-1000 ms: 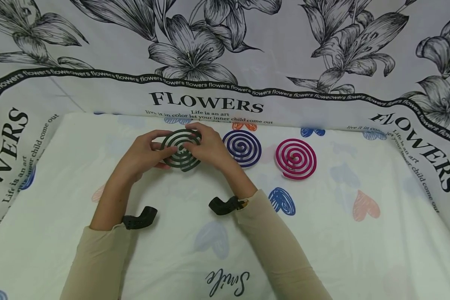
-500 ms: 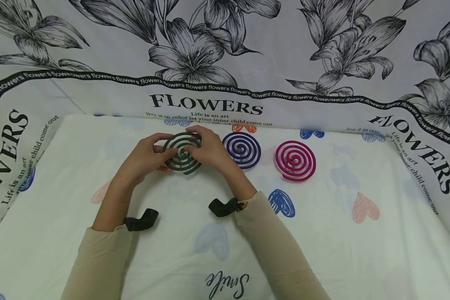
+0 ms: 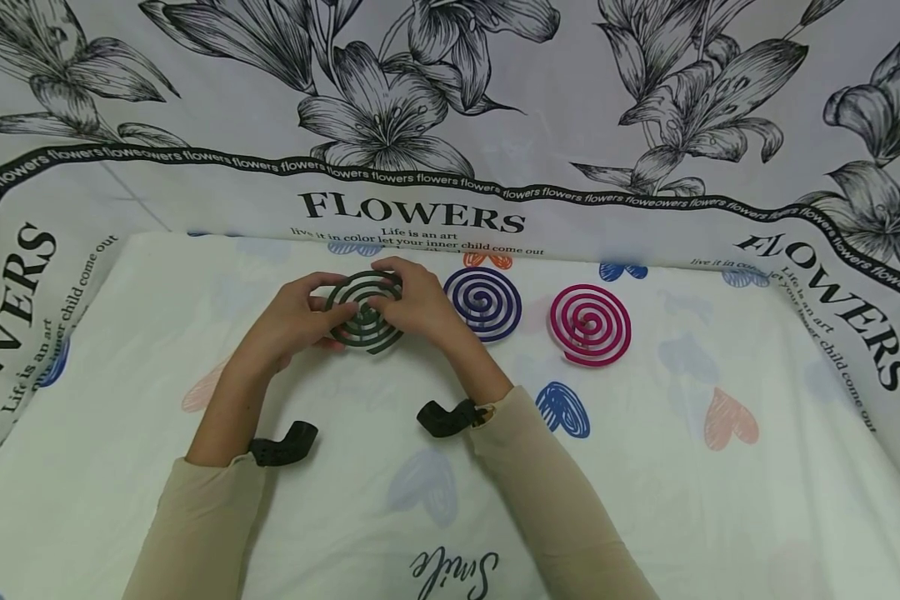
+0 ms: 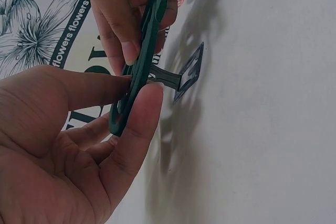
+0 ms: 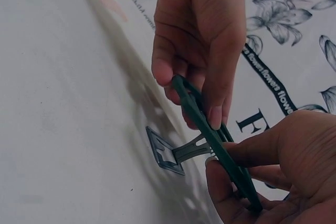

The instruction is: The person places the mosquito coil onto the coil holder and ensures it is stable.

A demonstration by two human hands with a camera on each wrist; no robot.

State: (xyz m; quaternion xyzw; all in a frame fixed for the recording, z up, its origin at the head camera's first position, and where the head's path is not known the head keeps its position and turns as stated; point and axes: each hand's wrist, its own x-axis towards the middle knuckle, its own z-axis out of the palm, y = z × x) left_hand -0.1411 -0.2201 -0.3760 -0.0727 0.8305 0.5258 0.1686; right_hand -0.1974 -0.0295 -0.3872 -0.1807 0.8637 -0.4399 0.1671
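A dark green mosquito coil (image 3: 367, 343) is held by both hands at the back of the table. My left hand (image 3: 288, 315) pinches its left side between thumb and fingers, and my right hand (image 3: 422, 305) pinches the right side, thumb near the middle. Beneath the coil, a small metal stand (image 4: 168, 78) with a flat square base (image 4: 191, 72) shows in both wrist views. That base is at or very near the white cloth; I cannot tell whether it touches. The coil's centre is partly covered by the thumbs.
Right of the hands lie a dark blue coil (image 3: 482, 304) and, farther right, a pink coil (image 3: 589, 325). The right forearm passes close to the blue one. A white cloth with printed hearts (image 3: 731, 418) covers the table; a flower-printed sheet (image 3: 412, 208) rises behind.
Both hands keep hold of the green coil at almost the same place, with only slight finger shifts. The whole head view has slid down a little. The other coils stay put.
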